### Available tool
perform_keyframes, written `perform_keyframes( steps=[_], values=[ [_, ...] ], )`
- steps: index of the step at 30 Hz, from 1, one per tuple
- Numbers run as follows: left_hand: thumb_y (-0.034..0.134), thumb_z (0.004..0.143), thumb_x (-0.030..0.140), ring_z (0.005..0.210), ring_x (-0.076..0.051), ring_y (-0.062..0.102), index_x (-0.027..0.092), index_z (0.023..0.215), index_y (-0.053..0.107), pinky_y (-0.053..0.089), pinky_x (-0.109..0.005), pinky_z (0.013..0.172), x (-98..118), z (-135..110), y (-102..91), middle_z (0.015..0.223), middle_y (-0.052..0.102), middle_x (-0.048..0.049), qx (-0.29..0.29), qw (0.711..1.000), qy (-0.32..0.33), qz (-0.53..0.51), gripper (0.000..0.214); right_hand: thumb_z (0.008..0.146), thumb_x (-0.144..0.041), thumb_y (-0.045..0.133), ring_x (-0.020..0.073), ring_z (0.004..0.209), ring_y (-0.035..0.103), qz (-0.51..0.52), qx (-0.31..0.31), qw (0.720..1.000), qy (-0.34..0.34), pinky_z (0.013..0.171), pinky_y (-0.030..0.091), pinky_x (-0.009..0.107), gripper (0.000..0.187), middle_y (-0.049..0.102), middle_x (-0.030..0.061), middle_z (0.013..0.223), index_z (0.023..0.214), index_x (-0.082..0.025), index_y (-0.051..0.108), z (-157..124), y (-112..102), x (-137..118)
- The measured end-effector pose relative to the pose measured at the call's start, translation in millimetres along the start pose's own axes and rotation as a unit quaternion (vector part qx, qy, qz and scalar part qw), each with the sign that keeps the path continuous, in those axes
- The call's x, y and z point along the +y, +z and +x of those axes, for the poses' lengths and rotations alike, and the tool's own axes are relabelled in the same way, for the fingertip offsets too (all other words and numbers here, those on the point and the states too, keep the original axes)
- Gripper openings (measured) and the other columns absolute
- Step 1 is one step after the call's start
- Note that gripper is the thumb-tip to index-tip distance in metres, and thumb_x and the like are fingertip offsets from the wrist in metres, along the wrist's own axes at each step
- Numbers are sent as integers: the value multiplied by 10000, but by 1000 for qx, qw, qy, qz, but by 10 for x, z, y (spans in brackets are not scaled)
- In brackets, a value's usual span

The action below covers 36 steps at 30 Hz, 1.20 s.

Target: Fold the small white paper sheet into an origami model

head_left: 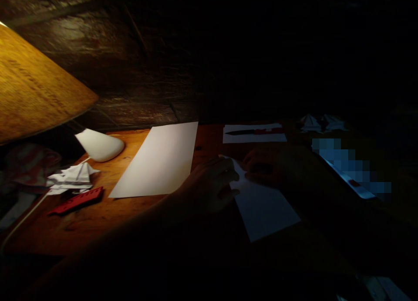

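Note:
A narrow white sheet of paper (266,209) lies slantwise on the wooden table, in deep shadow. My left hand (214,181) is at its upper left edge, with the fingers curled in and the tips on the paper. Facing it, my right hand (263,166) has its fingers bent and pinched at the upper right edge. It is very dark there, so the exact hold of the fingertips is hard to make out. Behind the hands, a knife with a red handle (267,130) rests on a small stack of white paper (254,139).
A larger white sheet (160,161) lies left of my hands. Further left are a red ruler-like strip (78,201), a folded paper shape (73,178) and a lamp with a white base (104,146). Two folded paper shapes (323,123) and a lit screen (349,174) are at right.

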<state>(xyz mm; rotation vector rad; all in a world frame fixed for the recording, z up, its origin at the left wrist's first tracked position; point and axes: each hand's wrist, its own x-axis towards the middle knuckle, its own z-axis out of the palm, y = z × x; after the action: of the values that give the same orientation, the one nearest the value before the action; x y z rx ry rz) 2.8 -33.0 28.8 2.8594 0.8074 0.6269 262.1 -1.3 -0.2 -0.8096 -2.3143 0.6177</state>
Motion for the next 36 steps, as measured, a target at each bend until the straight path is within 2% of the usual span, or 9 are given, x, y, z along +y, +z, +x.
perform_keyframes(
  steps=[4, 10, 13, 17, 21, 26, 31, 36],
  values=[
    [720, 868, 285, 1127, -285, 589, 180, 1173, 568, 539, -453, 950, 3, 14, 13, 1185, 603, -102, -30, 998, -51, -35, 356, 901, -301, 730, 183, 945, 677, -12, -19, 1000, -8, 788, 512, 326, 98, 685, 52, 1125, 945, -213, 722, -4, -4, -16],
    [739, 866, 284, 1332, -332, 482, 203, 1381, 489, 501, -527, 1082, 97, 12, 63, 1439, 487, -128, -30, 998, -46, -3, 579, 891, -248, 742, 181, 997, 669, -5, -22, 1000, -15, 843, 529, 327, 110, 663, 45, 1141, 993, -215, 714, -8, 16, -14],
    [718, 882, 290, 1379, -345, 458, 190, 1414, 473, 500, -532, 1100, 104, -1, 81, 1505, 439, -151, -52, 997, -53, -4, 595, 903, -277, 738, 191, 1022, 663, 5, -28, 999, -16, 865, 539, 342, 98, 653, 57, 1149, 981, -216, 732, -10, 9, -26],
    [695, 896, 291, 1369, -343, 482, 148, 1409, 468, 512, -516, 1102, 105, -15, 94, 1507, 442, -172, -66, 996, -62, -9, 579, 924, -236, 698, 204, 1056, 658, 14, -42, 998, -33, 887, 540, 363, 114, 649, 79, 1173, 1020, -215, 755, -14, -6, -10],
    [670, 906, 264, 1365, -340, 486, 137, 1394, 466, 523, -507, 1092, 116, -9, 87, 1484, 456, -175, -61, 996, -57, -23, 544, 937, -224, 660, 209, 1047, 663, 45, -22, 997, -58, 872, 536, 367, 129, 658, 79, 1169, 1034, -219, 745, -15, 24, 61],
    [670, 902, 250, 1324, -334, 517, 133, 1371, 471, 556, -488, 1042, 121, 0, 75, 1431, 486, -174, -74, 994, -60, -46, 523, 962, -229, 609, 202, 992, 675, 58, -3, 998, -15, 854, 525, 363, 120, 686, 69, 1095, 1006, -218, 720, 1, 26, 56],
    [659, 903, 262, 1302, -348, 532, 126, 1303, 490, 576, -497, 989, 128, -14, 85, 1466, 454, -199, -68, 995, -62, -48, 455, 935, -258, 654, 215, 972, 681, 63, -3, 997, 52, 887, 523, 388, 120, 709, 66, 1060, 1039, -226, 704, 2, -9, 19],
    [643, 905, 246, 1329, -350, 509, 118, 1286, 476, 538, -503, 1044, 147, -7, 83, 1454, 452, -204, -66, 994, -66, -51, 435, 894, -320, 725, 221, 968, 676, 57, 6, 997, 59, 870, 523, 387, 181, 698, 65, 1062, 1047, -227, 702, -20, 23, 41]
  ],
)
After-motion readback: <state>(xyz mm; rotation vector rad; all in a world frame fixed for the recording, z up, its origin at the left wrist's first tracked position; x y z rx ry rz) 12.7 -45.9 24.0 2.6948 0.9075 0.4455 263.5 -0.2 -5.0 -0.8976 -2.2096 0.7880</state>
